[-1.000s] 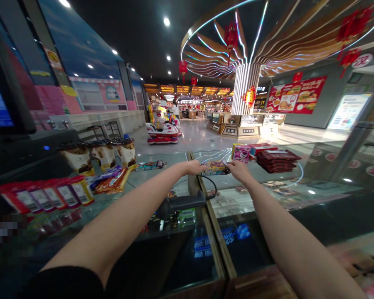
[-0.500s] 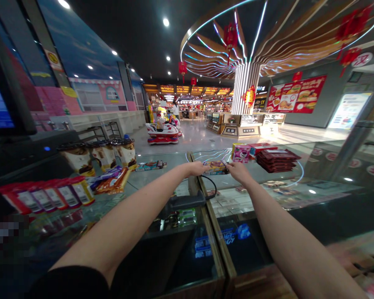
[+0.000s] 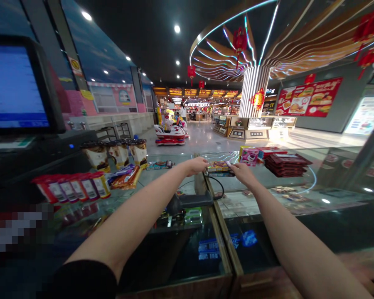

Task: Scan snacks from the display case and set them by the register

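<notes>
Both my arms reach out over a glass counter towards a small yellow-and-blue snack box lying near its far edge. My left hand has its fingers closed at the box's left end. At the right end, my right hand pinches the box with thumb and fingers. The box seems to rest on another blue one, though this is small and blurred. Just beyond my right hand stand a pink-and-yellow carton and a stack of dark red packets.
On the left are a monitor, brown-and-white cups, a row of red-and-purple packs and wrapped bars. A blue box lies left of my left hand. Nearer me is a dark handheld scanner with a cable.
The view has swung a little left, so everything sits further right and more of the monitor shows. My left fingers look slightly raised at the box's end; the right hand stays on it.
</notes>
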Motion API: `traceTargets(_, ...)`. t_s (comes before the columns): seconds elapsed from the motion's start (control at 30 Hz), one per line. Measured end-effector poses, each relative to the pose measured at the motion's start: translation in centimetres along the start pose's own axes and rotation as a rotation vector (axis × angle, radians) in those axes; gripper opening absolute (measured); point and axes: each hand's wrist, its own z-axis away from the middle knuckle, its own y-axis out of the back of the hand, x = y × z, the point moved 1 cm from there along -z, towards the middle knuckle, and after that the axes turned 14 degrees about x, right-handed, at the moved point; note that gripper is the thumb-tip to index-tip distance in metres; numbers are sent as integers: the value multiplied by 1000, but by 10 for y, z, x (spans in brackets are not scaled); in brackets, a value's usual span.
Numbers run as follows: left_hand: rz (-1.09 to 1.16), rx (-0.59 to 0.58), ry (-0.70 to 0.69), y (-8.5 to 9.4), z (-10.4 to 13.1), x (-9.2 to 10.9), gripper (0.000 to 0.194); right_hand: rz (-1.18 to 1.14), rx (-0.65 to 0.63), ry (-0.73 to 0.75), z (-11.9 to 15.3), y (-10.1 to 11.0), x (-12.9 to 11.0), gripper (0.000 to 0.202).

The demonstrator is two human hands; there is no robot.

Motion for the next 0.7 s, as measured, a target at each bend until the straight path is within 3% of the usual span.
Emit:
traceTargets(0.1, 120, -27, 154, 12, 7, 2, 22, -50, 23, 34, 0, 4, -10, 37)
traceTargets(0.23, 300, 15, 237, 31, 19, 2, 23, -158, 29, 123, 3, 6, -28, 35)
traceTargets(0.4, 354, 196, 225, 54, 32, -8, 13, -284, 4, 205, 13, 0, -54, 37)
traceTargets(0.53, 396, 340, 234, 72, 45, -25, 28, -361, -42, 240, 24, -7, -76, 37)
traceTargets(0.7, 437, 392, 207, 85, 62, -48, 37, -442, -81, 250, 36, -14, -96, 36)
